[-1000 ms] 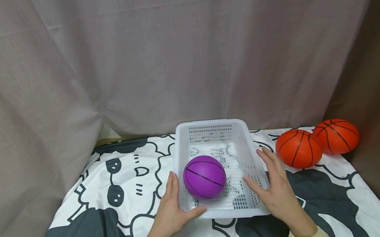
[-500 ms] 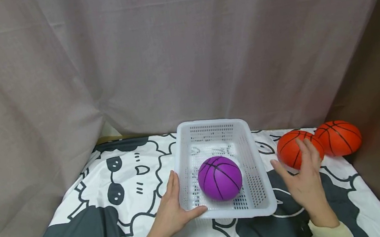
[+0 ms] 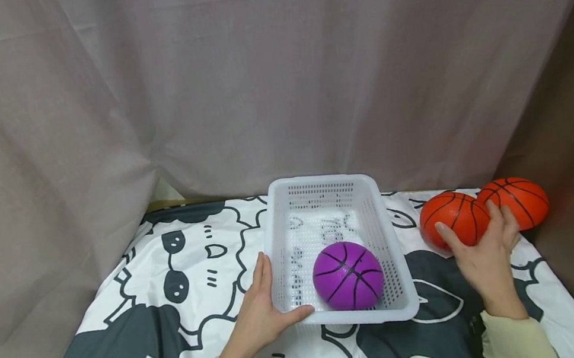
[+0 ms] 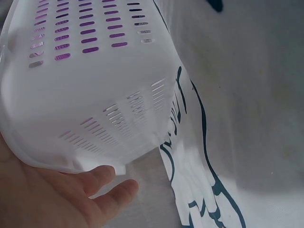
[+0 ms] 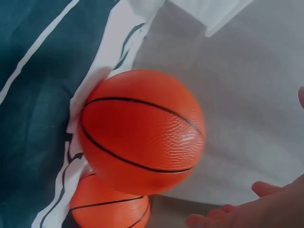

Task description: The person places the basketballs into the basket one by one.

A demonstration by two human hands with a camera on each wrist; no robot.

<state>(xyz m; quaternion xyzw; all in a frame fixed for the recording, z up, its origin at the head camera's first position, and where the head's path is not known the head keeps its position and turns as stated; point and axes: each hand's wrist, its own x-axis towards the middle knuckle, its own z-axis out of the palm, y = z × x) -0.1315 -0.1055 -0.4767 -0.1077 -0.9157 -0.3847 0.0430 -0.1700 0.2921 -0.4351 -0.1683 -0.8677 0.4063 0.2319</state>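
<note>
The left hand (image 3: 261, 316), fingers straight, touches the basket (image 3: 322, 179) holding a purple ball (image 3: 348, 276). Right of the basket, the right hand (image 3: 488, 265) spreads its fingers by two orange balls (image 3: 452, 212); only its wrist view shows a gap.

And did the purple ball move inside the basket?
Yes. In the head view, the purple ball has moved right and slightly toward the near edge, judged against the white basket.

Head view: right hand (image 3: 489, 260) partly hides both orange balls (image 3: 452, 212) behind its fingers. Left wrist view: basket (image 4: 90, 85) cropped above left fingers (image 4: 118, 195).
</note>
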